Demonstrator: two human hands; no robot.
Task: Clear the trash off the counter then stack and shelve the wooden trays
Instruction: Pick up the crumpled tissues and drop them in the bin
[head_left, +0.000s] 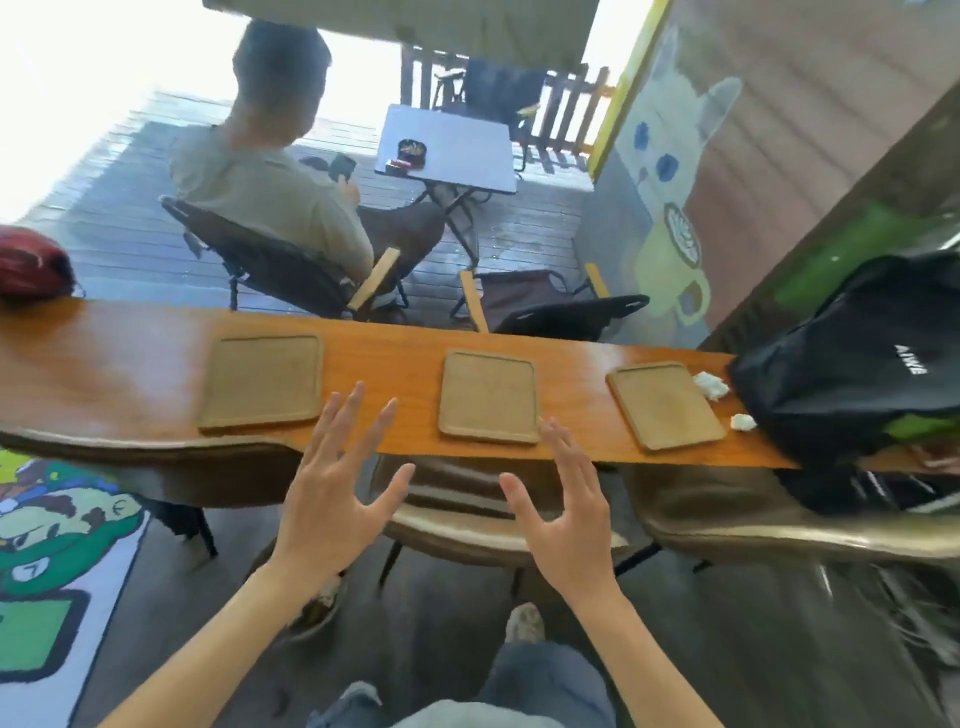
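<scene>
Counter (395, 343): 3 wooden trays (487, 397) (apart), tissue wads (710, 385); both hands (332, 493) empty.

head view | above, facing forward-down | near counter (405, 338) | single view

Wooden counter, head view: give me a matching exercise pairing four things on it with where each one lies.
Things:
1. largest rectangular wooden tray
2. middle wooden tray
3. crumpled white paper scraps
4. black fabric bag

Places:
A. far right end of the long wooden counter
B. between the right-hand tray and the bag
C. just beyond the open right hand
D. left of the open left hand

Pairs: 1-D, 2-C, 3-B, 4-A
</scene>
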